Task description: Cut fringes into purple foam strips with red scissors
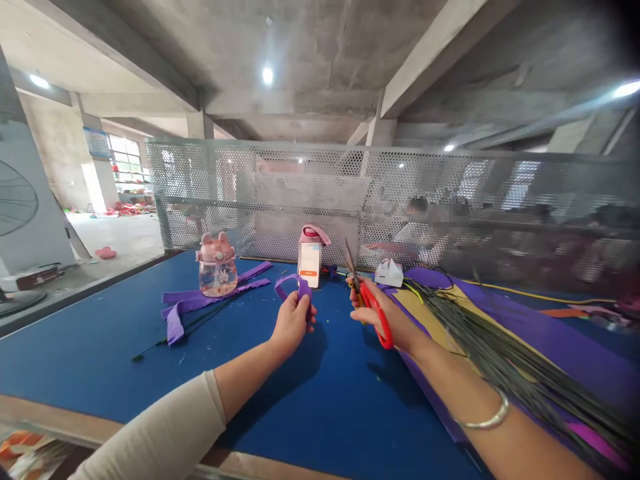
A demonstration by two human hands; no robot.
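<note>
Near the middle of the blue table, my left hand (291,323) pinches a looped purple strip (286,285), whose loop stands up above the fingers. To its right, my right hand (383,317) is wrapped round red-handled scissors (383,327), with the blades pointing up and away from me. The blades and the purple strip are apart. Something small and yellow shows by the right fingers, too small to make out. Behind the strip, a phone with a lit screen (310,263) leans upright against a pink bottle (311,233).
A pink eared bottle (218,270) stands at the left beside purple strips (175,323) and a dark stem (160,342). A small white box (389,273), dark green stems (480,333) and purple sheets (545,333) lie right. A perforated metal screen (310,193) borders the table's back.
</note>
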